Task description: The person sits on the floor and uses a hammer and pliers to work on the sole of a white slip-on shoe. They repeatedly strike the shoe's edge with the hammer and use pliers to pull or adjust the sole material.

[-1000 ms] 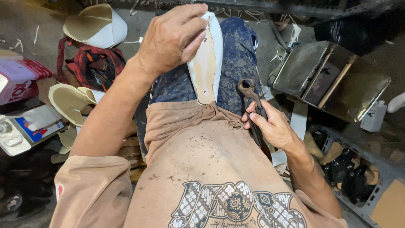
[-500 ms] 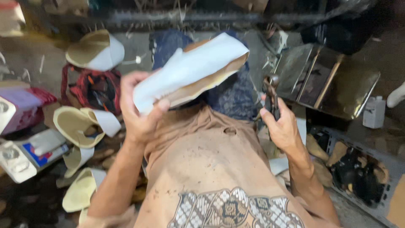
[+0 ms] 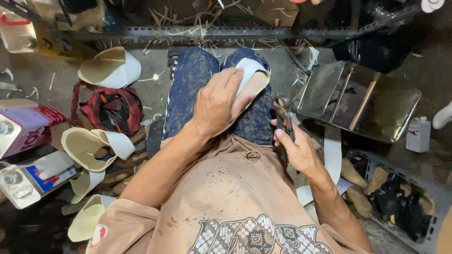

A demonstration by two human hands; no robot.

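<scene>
left hand [image 3: 219, 103] — clamped over white-and-tan sole piece [image 3: 254, 77] on the lap | sole's long axis slants up-right, tip poking beyond fingers | right hand [image 3: 296, 150] grips dark pincers [image 3: 282, 115], head up — just right of sole

shirt [image 3: 226, 197]: tan, stained, patterned print | trousers [image 3: 193, 89]: dark blue, speckled | arms bare

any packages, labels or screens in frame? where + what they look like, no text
Pink and red printed cardboard box: far left, lying on the floor, rectangular.
Flat white and blue printed packet: lower left, beside metal tins.
Small white plastic bottle with label: far right, upright, by the shiny metal tray.
No screens.
</scene>
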